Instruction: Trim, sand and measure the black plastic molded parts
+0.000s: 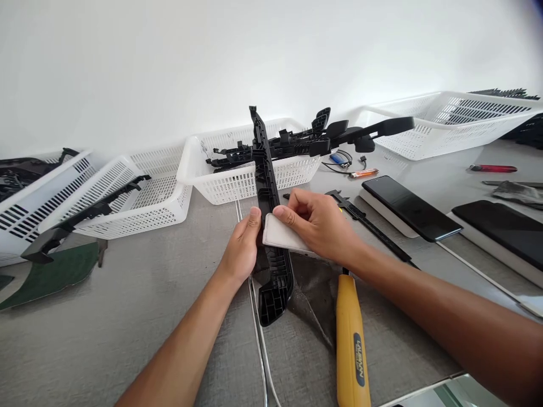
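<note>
A long black plastic part point(278, 271) with a ribbed back stands nearly upright in front of me. My left hand point(241, 246) grips its left edge near the middle, thumb pointing up. In my right hand point(324, 223) is a flat whitish pad point(283, 233), thumb on top. The pad lies against the part just right of my left thumb; what is under it is hidden. Below my right hand lies a yellow-handled tool point(350, 339), beside a dark, creased sheet point(314, 299) on the table.
Behind the part, a white basket point(229, 189) holds several black plastic parts. Two more baskets point(169, 215) point(25, 220) stand left, another basket point(445, 135) back right. A caliper point(373, 229), phones point(411, 206) point(504, 229), a red-handled tool point(492, 168) and green sheet point(59, 274) lie around.
</note>
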`<move>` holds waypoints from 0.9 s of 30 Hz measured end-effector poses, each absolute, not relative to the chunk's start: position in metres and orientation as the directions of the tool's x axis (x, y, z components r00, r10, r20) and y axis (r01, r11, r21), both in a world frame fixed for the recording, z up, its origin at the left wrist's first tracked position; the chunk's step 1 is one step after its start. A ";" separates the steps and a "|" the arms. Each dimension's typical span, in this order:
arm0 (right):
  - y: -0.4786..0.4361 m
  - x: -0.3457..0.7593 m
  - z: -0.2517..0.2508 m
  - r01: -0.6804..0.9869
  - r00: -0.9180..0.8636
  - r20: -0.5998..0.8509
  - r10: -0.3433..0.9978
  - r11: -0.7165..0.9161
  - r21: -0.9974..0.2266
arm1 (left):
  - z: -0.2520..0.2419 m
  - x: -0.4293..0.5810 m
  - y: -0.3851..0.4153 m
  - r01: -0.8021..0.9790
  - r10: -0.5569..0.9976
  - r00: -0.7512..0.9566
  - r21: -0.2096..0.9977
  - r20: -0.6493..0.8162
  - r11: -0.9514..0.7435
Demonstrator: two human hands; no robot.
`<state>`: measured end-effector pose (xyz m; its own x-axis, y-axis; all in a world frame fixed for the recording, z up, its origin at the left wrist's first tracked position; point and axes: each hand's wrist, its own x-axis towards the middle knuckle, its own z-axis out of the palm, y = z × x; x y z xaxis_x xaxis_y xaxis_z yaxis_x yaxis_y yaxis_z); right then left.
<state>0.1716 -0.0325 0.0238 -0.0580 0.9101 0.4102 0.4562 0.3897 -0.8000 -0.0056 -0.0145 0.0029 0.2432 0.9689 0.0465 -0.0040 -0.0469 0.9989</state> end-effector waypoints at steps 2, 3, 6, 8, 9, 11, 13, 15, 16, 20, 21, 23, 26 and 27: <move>-0.032 0.172 0.024 0.452 -0.058 0.411 0.910 0.391 -0.802 | 0.003 -0.006 -0.014 0.003 0.971 0.234 0.999 0.046 -0.048; -0.033 0.172 0.024 0.445 -0.082 0.411 0.908 0.402 -0.800 | 0.003 -0.006 -0.014 0.002 0.972 0.232 0.999 0.039 -0.041; -0.032 0.172 0.024 0.428 -0.121 0.411 0.903 0.421 -0.799 | 0.002 -0.006 -0.013 -0.003 0.970 0.242 0.999 0.031 -0.032; -0.032 0.172 0.023 0.436 -0.076 0.412 0.908 0.402 -0.805 | 0.002 -0.006 -0.013 -0.005 0.967 0.252 0.999 0.044 -0.044; -0.032 0.172 0.023 0.441 -0.055 0.412 0.909 0.393 -0.807 | 0.002 -0.006 -0.013 -0.005 0.967 0.251 0.999 0.048 -0.048; -0.032 0.172 0.023 0.435 -0.063 0.405 0.912 0.391 -0.811 | 0.003 -0.006 -0.014 -0.003 0.970 0.241 0.999 0.040 -0.041; -0.032 0.172 0.023 0.411 -0.113 0.394 0.912 0.404 -0.817 | 0.005 -0.006 -0.015 0.005 0.972 0.235 1.000 0.020 -0.021; -0.031 0.172 0.023 0.397 -0.131 0.386 0.913 0.405 -0.824 | 0.006 -0.006 -0.016 0.016 0.972 0.233 1.000 0.014 -0.018; -0.031 0.173 0.023 0.398 -0.113 0.388 0.915 0.400 -0.826 | 0.007 -0.006 -0.016 0.023 0.973 0.231 0.999 0.017 -0.023; -0.030 0.173 0.023 0.418 -0.051 0.393 0.918 0.376 -0.827 | 0.007 -0.005 -0.016 0.033 0.976 0.218 0.999 0.021 -0.029; -0.030 0.172 0.023 0.414 -0.071 0.391 0.918 0.384 -0.825 | 0.007 -0.005 -0.016 0.025 0.976 0.217 0.999 0.017 -0.023; -0.031 0.172 0.023 0.400 -0.127 0.391 0.911 0.408 -0.821 | 0.006 -0.005 -0.015 0.007 0.975 0.220 1.000 0.013 -0.015; -0.032 0.172 0.025 0.401 -0.103 0.399 0.911 0.405 -0.822 | 0.005 -0.006 -0.014 -0.010 0.972 0.231 0.999 0.035 -0.034; -0.032 0.172 0.025 0.403 -0.088 0.399 0.913 0.399 -0.824 | 0.004 -0.006 -0.014 -0.010 0.972 0.233 0.999 0.043 -0.042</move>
